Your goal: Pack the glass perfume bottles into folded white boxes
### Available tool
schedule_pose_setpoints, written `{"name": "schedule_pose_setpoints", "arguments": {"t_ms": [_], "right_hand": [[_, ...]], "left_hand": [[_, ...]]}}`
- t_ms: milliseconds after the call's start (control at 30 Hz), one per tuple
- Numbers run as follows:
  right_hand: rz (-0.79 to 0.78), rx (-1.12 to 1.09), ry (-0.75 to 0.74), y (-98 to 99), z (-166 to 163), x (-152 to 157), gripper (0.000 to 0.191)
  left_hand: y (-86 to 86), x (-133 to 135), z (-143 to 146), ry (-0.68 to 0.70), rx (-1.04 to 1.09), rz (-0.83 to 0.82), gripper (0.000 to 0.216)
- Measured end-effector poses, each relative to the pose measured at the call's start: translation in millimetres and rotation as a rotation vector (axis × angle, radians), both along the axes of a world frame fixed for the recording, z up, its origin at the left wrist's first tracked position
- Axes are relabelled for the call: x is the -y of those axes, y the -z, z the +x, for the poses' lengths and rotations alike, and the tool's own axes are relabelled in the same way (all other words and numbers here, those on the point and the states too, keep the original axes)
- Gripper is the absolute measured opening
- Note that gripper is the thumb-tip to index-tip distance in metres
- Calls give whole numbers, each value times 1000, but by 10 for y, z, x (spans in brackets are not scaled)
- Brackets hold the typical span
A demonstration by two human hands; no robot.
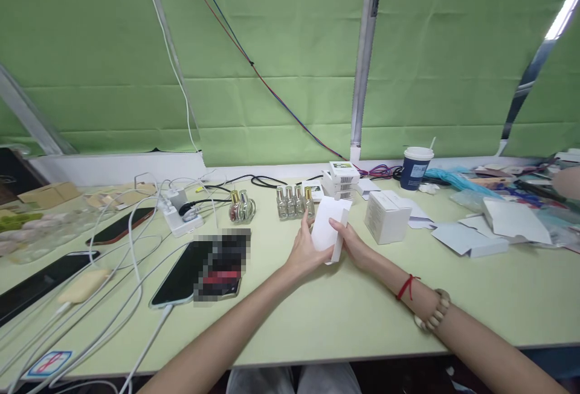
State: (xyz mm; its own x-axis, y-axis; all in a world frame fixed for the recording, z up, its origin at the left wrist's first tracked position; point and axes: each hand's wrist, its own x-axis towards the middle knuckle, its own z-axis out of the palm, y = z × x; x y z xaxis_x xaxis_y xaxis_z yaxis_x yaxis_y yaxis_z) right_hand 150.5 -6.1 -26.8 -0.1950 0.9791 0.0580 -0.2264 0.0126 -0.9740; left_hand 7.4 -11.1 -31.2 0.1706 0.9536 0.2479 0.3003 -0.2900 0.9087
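Between my two hands, a little above the table, is a small white cardboard box (324,225), held tilted with a flap standing out at its top right. My left hand (304,248) grips its left side and lower edge. From the right, my right hand (352,244) holds it with the thumb on the front face; the other fingers are hidden behind it. Just behind the box stand several small glass bottles (290,203) in a row, one with a gold cap. A larger white box (386,217) sits to the right of my right hand.
Stacked small white boxes (343,179) stand at the back. Flattened white cardboard (466,238) and a lidded paper cup (414,169) are at right. More bottles (241,206), phones (179,276), a power strip (179,216) and loose white cables (136,261) occupy the left.
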Motion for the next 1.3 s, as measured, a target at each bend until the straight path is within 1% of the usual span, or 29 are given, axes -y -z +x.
{"name": "schedule_pose_setpoints", "arguments": {"t_ms": [67,133,233,300,367,500,633,733,800,867,933,1000,1100,1167,1233,1300], "right_hand": [[9,-2,-41,1,-20,20,64],[-9,0,-52,10,-38,23,68],[-55,1,44,31,-56,-1,75],[-80,-4,94,37,-61,-18,74],[-105,-5,57,30,-63,-26,67],[-104,-2,-63,13,-70,-21,57],[-95,-4,-131,30,-65,-24,56],[-86,18,-150,42,-45,-24,56],[-78,30,-133,40,-36,-19,55],[-81,15,-119,30,-38,-10,54],[-108,-28,-110,20,-50,-5,53],[-143,-70,-101,16,-68,-10,52],[-164,-85,-87,28,-89,-39,53],[-138,-68,-68,44,-87,-69,54],[-76,-36,-8,61,-73,-100,57],[0,1,94,76,-51,-125,62]], "left_hand": [[-7,10,9,20,-50,3,111],[-16,19,16,22,-98,39,107],[-16,21,19,20,-174,115,93],[-4,12,17,44,-212,122,82],[9,3,13,79,-211,98,77],[-5,4,9,93,-122,30,79],[-47,22,11,97,-55,-37,82],[-37,14,10,92,2,-68,81],[-11,-4,11,87,89,-104,74],[9,-21,19,108,228,-160,65],[11,-30,33,142,368,-224,59],[-5,-26,49,148,431,-262,55],[-34,-5,60,110,376,-234,51],[-39,10,58,107,314,-194,54],[-35,26,53,119,275,-177,59],[-32,43,53,125,258,-179,63]]}}
